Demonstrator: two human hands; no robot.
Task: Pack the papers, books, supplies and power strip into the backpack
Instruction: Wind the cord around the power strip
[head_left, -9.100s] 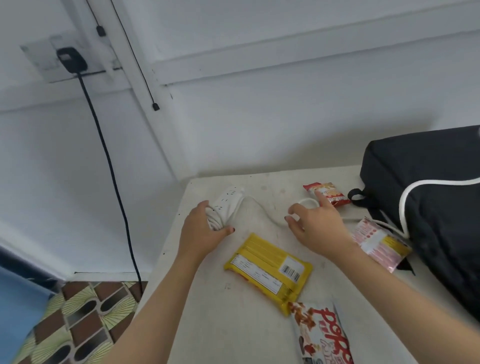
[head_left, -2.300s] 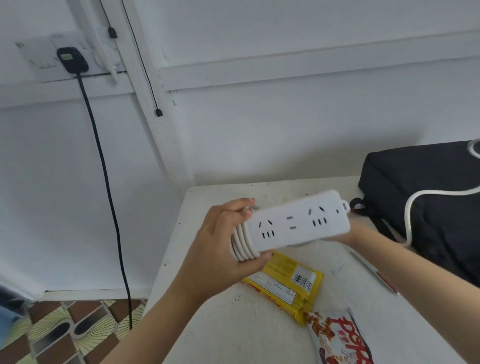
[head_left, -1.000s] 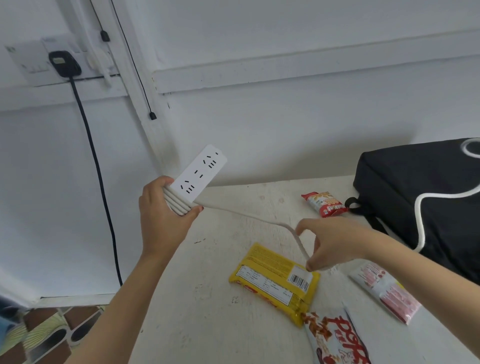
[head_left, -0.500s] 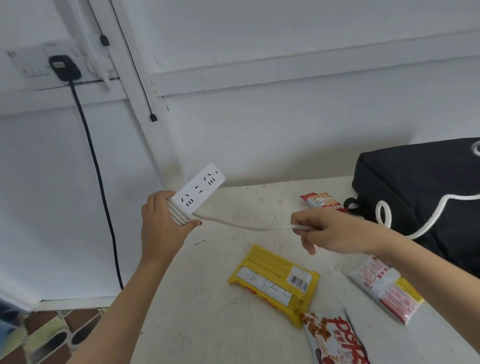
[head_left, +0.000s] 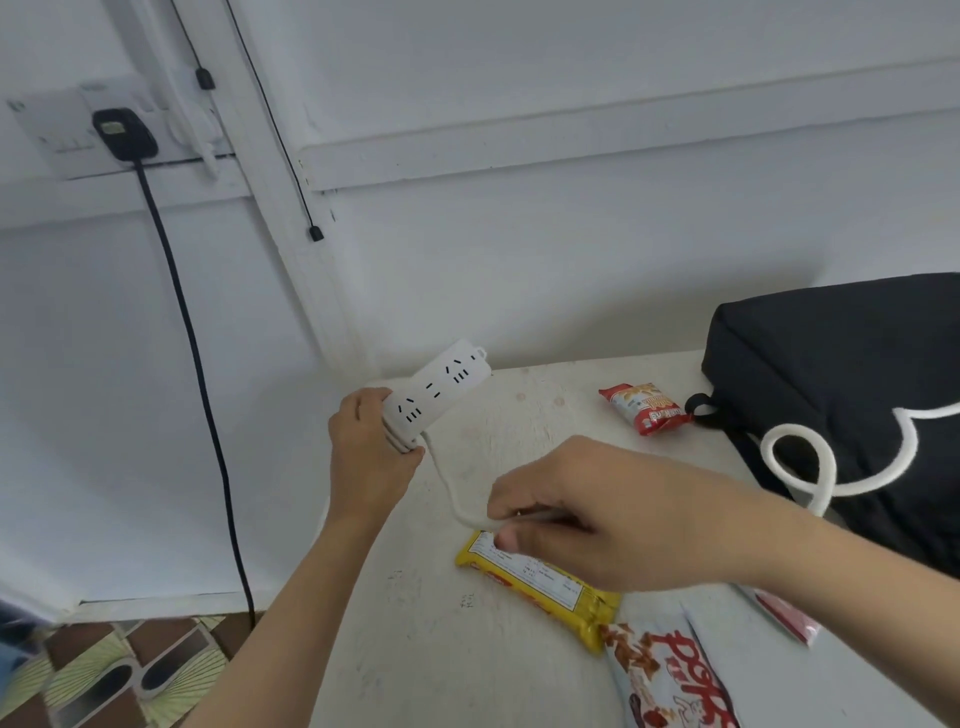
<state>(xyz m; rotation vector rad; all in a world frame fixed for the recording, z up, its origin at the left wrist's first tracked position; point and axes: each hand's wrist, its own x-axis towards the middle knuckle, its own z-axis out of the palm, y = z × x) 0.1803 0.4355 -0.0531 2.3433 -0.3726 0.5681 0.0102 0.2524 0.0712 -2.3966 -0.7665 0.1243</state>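
My left hand (head_left: 371, 457) grips the near end of the white power strip (head_left: 441, 392), with several turns of its cord wound round that end. The strip tilts up over the table's far left corner. Its white cord (head_left: 447, 486) sags from the strip down to my right hand (head_left: 597, 512), which pinches it just above the yellow packet. The rest of the cord (head_left: 802, 457) loops over the black backpack (head_left: 852, 384), which lies at the right of the table. I cannot tell whether the backpack is open.
On the white table (head_left: 467, 649) lie a yellow snack packet (head_left: 550, 587), a red and white snack bag (head_left: 670, 675), a small red packet (head_left: 641, 408) and a pink packet (head_left: 784, 616). A black plug (head_left: 123, 134) and cable hang on the wall at left. Patterned floor lies below.
My right hand has come down and left with the cord, which now sags instead of stretching taut. The cord's loop on the backpack has grown. My left hand has tilted the strip lower.
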